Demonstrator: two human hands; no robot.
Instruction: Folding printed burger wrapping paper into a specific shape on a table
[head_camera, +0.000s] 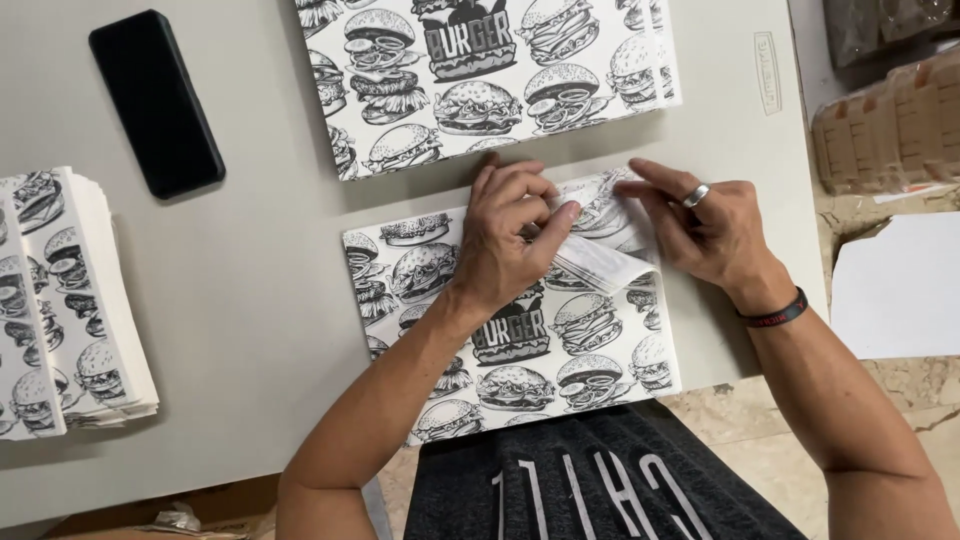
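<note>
Partly hidden, the folded flap (600, 262) is pinched by left hand (510, 235) and right hand (705, 225).

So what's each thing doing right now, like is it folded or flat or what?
Burger-print sheet: flat on the table, top right corner folded over.
Left hand: pressing on the fold.
Right hand: pinching the folded corner.
Far sheet stack: flat, unfolded.
Folded pile: stacked at the left.
Phone: lying flat, screen dark.
Table: holds all of them.
</note>
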